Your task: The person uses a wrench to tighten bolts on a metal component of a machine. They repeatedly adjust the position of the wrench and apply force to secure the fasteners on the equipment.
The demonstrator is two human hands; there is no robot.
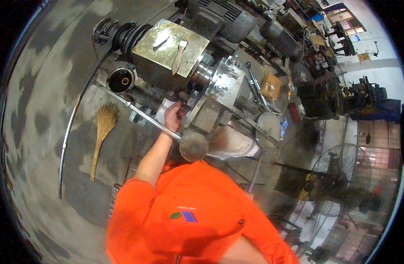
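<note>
My left hand [173, 116] reaches in below the metal headstock of a lathe-like machine [156, 53], its fingers curled near a dark, greasy part. What the fingers close on, if anything, is hidden. Against the hand's left side lies a white cloth or sheet of paper [163, 110]; whether it is gripped I cannot tell. A shiny round chuck [203, 72] and a bright metal carriage [226, 83] sit just beyond, up and to the right. My right forearm [245, 252] shows at the lower edge, but the right hand is out of sight.
A long metal rod [140, 112] slants past my left wrist toward a round disc [193, 147]. On the headstock lies a brush [179, 57]. A straw broom [103, 127] is on the floor, left, near a curved pipe [70, 127]. Wrenches [255, 83] and a white sack [235, 143] are right.
</note>
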